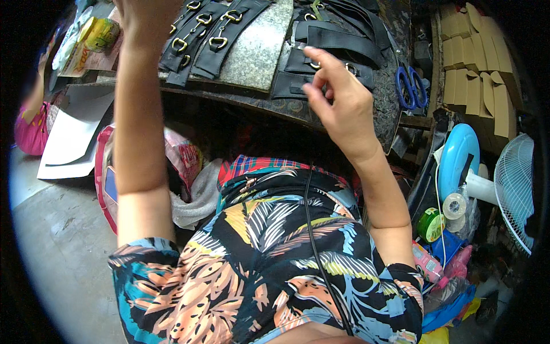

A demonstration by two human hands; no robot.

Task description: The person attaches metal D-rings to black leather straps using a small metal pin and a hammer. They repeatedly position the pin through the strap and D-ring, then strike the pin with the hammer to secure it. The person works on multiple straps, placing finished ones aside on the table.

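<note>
Bench, two groups of black straps. The left straps (211, 64) lie side by side on a slant, brass rings (218, 40) facing up; my reading is that this keeps each fitting visible and every strap free of its neighbour. The right straps (344, 40) overlap in a loose, curving heap, a few metal fittings showing among them. Between the groups sits a speckled stone slab (252, 54), bare in its middle, which I take to be a firm, flat working surface. Blue-handled scissors (407, 86) rest at the right side of the bench (388, 113), probably parked there for easy reach by the right hand (340, 94). Beyond them, brown boxes (478, 57) stand packed in rows, presumably to save room.

Hands. Right: over the near part of the right straps, loosely open, index finger and thumb extended and well apart, the other fingers curled. Nothing visible in its grasp. I cannot tell whether a fingertip touches the leather-like surface or only hovers above it. Left hand (150, 10): forearm reaches forward past the left straps; most of the hand lies beyond the upper edge of view, so grip and contents cannot be told.
</note>
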